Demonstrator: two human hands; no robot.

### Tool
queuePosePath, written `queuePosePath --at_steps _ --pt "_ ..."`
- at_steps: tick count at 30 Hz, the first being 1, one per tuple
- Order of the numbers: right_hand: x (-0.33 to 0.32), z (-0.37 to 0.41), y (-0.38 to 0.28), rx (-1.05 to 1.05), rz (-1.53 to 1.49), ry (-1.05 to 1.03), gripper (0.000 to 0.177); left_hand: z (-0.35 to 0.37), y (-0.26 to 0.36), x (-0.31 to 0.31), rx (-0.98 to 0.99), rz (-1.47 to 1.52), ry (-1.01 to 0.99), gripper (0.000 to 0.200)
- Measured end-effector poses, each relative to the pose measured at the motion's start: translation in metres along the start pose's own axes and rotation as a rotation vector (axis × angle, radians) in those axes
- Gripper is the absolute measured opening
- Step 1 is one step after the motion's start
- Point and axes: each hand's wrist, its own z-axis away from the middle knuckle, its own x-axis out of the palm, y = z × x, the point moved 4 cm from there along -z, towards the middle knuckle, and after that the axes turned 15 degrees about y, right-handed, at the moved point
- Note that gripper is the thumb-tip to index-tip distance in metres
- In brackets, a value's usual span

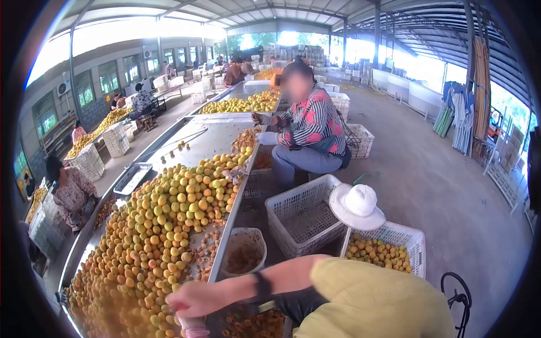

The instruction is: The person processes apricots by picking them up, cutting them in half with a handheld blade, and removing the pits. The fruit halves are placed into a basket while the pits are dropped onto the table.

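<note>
My right hand (196, 299), bare with a black band (262, 286) at the wrist, reaches over the table's near edge beside the apricot-like fruit (152, 248). Its fingers are curled down and partly hidden, so what they grip cannot be made out. Just below it is a pale pinkish form (194, 328) at the frame's bottom edge, perhaps my gloved left hand; its fingers do not show. Pitted fruit scraps and stones (205, 250) lie along the table's near side. Fruit halves (256, 323) fill a container beneath my forearm.
A white tub (244, 253) stands by the metal table (225, 121). Plastic crates (304, 211) and a crate of fruit (380, 253) topped by a white hat (358, 205) are behind. A co-worker (313, 121) sits farther along; another person (72, 191) sits across. A metal tray (133, 178) lies opposite.
</note>
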Motion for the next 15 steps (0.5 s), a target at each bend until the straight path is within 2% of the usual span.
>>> queuePosePath --at_steps 1,3,4,6,8,10,12,14,15 --pt "0.023 -0.023 -0.019 -0.01 -0.202 -0.043 0.018 -0.001 0.0 0.0 -0.006 0.007 -0.006 0.026" --pt "0.077 -0.052 -0.029 -0.167 -0.202 -0.131 0.017 -0.003 0.0 -0.001 -0.019 0.03 -0.008 0.026" --pt "0.084 -0.056 -0.035 -0.155 -0.218 -0.135 0.017 -0.005 0.0 -0.001 -0.025 0.041 -0.004 0.026" --pt "0.1 -0.062 -0.038 -0.02 -0.334 -0.278 0.051 -0.008 0.001 -0.002 -0.03 0.06 0.005 0.026" --pt "0.106 -0.051 -0.012 -0.017 -0.472 -0.217 0.051 -0.012 0.002 -0.003 -0.033 0.082 0.012 0.026" --pt "0.1 -0.038 0.032 0.237 -0.455 -0.046 0.017 -0.017 0.003 -0.004 -0.038 0.105 0.015 0.026" --pt "0.088 -0.028 0.076 0.309 -0.328 0.072 0.019 -0.022 0.002 -0.004 -0.052 0.126 0.013 0.026" --pt "0.074 -0.02 0.111 0.351 -0.33 0.272 0.019 -0.026 0.002 -0.004 -0.058 0.152 0.012 0.026" --pt "0.07 -0.017 0.118 0.356 -0.334 0.269 0.019 -0.029 0.002 -0.003 -0.058 0.165 0.006 0.026"
